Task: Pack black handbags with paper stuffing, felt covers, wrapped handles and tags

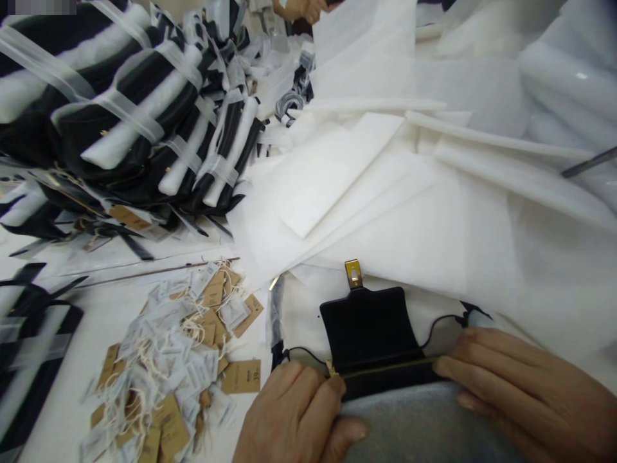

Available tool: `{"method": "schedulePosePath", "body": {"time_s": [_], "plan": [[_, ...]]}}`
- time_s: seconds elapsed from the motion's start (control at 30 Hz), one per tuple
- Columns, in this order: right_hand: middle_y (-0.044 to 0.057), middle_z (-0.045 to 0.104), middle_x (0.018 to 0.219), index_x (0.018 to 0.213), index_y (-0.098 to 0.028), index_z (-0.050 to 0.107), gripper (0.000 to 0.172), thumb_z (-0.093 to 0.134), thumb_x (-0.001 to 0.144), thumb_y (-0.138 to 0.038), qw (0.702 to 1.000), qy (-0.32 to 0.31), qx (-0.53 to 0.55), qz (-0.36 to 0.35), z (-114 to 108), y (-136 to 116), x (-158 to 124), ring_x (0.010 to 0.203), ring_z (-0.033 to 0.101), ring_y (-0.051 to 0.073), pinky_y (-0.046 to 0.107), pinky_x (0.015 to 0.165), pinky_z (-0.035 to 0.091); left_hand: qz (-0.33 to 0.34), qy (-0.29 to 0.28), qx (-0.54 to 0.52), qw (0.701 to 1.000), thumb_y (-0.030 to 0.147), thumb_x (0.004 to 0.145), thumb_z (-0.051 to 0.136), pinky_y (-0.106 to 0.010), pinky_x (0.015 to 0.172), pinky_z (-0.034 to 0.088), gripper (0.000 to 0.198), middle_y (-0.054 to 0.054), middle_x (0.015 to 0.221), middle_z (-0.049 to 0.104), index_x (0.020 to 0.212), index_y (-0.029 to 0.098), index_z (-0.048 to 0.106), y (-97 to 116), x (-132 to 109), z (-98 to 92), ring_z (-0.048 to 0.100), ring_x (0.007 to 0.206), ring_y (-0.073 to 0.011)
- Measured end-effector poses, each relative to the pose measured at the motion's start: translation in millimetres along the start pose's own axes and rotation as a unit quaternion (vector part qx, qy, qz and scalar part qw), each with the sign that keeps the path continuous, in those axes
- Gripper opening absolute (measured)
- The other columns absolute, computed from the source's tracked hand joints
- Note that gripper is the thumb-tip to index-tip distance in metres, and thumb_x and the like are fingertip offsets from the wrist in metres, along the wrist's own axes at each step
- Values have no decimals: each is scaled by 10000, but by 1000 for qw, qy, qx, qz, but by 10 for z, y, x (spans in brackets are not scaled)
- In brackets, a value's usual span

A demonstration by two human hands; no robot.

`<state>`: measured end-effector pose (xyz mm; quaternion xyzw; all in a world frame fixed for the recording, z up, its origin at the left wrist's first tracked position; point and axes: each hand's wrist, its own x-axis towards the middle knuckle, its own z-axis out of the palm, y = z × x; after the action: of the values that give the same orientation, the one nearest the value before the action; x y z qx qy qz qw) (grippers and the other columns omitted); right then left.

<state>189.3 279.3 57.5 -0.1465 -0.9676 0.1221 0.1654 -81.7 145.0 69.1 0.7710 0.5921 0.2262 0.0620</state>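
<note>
A black handbag (371, 325) lies in front of me at the lower right, its flap turned back with a gold clasp plate (353, 275) at the tip. A gold zipper runs along its top edge, and grey material covers the near side. My left hand (294, 411) is closed on the bag's left top edge, forefinger beside the gold zipper pull (331, 369). My right hand (530, 386) grips the right end of the same edge, fingers bent over it. What lies under both palms is hidden.
Left of the bag is a heap of brown and white tags with strings (164, 366). Black bags with white-wrapped straps (125, 103) are piled behind it. White sheets (357, 199) spread beyond my bag. Another person's hand (303, 9) shows at the top.
</note>
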Motion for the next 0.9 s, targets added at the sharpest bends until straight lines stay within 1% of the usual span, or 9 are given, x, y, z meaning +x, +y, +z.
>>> {"method": "schedulePosePath", "body": {"time_s": [0.2, 0.4, 0.47, 0.57, 0.67, 0.73, 0.8, 0.87, 0.9], "plan": [[28, 730, 835, 1264, -192, 583, 326, 422, 980, -196, 995, -44, 40, 82, 134, 33, 214, 639, 678, 166, 279, 552, 529, -50, -11, 36, 998, 383, 1046, 379, -287, 541, 503, 302, 7, 732, 669, 1142, 172, 573, -33, -42, 208, 649, 611, -158], [77, 701, 1122, 1323, -187, 575, 472, 407, 891, -98, 994, -91, -32, 50, 342, 66, 252, 620, 652, 151, 298, 530, 495, -92, -59, 66, 992, 441, 1050, 323, -292, 568, 517, 371, -16, 972, 716, 1238, 218, 553, -51, -65, 356, 681, 680, -160], [86, 684, 1171, 1289, -196, 608, 469, 400, 885, -79, 994, -83, -40, 54, 365, 51, 235, 715, 672, 174, 324, 597, 527, -94, -72, 76, 990, 418, 1048, 336, -303, 579, 528, 356, -22, 1023, 718, 1232, 223, 570, -41, -56, 367, 681, 686, -168], [95, 632, 1315, 1213, -219, 658, 400, 411, 929, -83, 996, -56, -43, 45, 365, 30, 196, 1075, 646, 255, 443, 879, 542, -81, -92, 102, 987, 327, 1039, 382, -330, 614, 552, 307, -34, 1077, 719, 1238, 222, 591, -8, -22, 369, 687, 734, -190], [82, 659, 1298, 1162, -209, 680, 330, 429, 973, -108, 999, -4, -27, -25, 354, 32, 129, 1199, 589, 261, 526, 1064, 443, -42, -42, 122, 991, 247, 1035, 380, -422, 893, 554, 302, -42, 1176, 706, 1210, 230, 625, 53, 14, 367, 681, 1006, -228], [73, 712, 1205, 1190, -185, 671, 343, 417, 979, -94, 998, 11, -4, -61, 340, 30, 75, 1128, 631, 212, 450, 1063, 476, -5, 11, 125, 992, 216, 1040, 347, -419, 1020, 489, 333, -27, 1153, 718, 1135, 230, 665, 101, 10, 370, 661, 1067, -209], [71, 728, 1183, 1248, -165, 648, 358, 424, 977, -102, 998, -7, 3, -66, 309, 6, 24, 1089, 659, 185, 385, 1026, 522, 29, 32, 118, 992, 170, 1035, 319, -334, 1002, 492, 375, -14, 1065, 743, 1069, 206, 690, 142, -35, 377, 680, 978, -172], [95, 687, 1278, 1328, -149, 606, 381, 496, 987, -278, 997, -45, -18, -53, 257, -49, -16, 1151, 646, 229, 416, 1001, 548, 39, 30, 108, 993, 139, 1021, 337, -284, 999, 490, 364, -7, 1033, 755, 1064, 183, 696, 172, -123, 384, 690, 945, -154], [111, 648, 1338, 1370, -140, 576, 490, 536, 966, -415, 997, -57, -34, -48, 227, -85, -32, 1198, 623, 266, 450, 990, 554, 38, 25, 107, 993, 164, 1021, 365, -292, 1033, 475, 334, -12, 1065, 755, 1085, 176, 693, 185, -178, 387, 688, 991, -161]]}}
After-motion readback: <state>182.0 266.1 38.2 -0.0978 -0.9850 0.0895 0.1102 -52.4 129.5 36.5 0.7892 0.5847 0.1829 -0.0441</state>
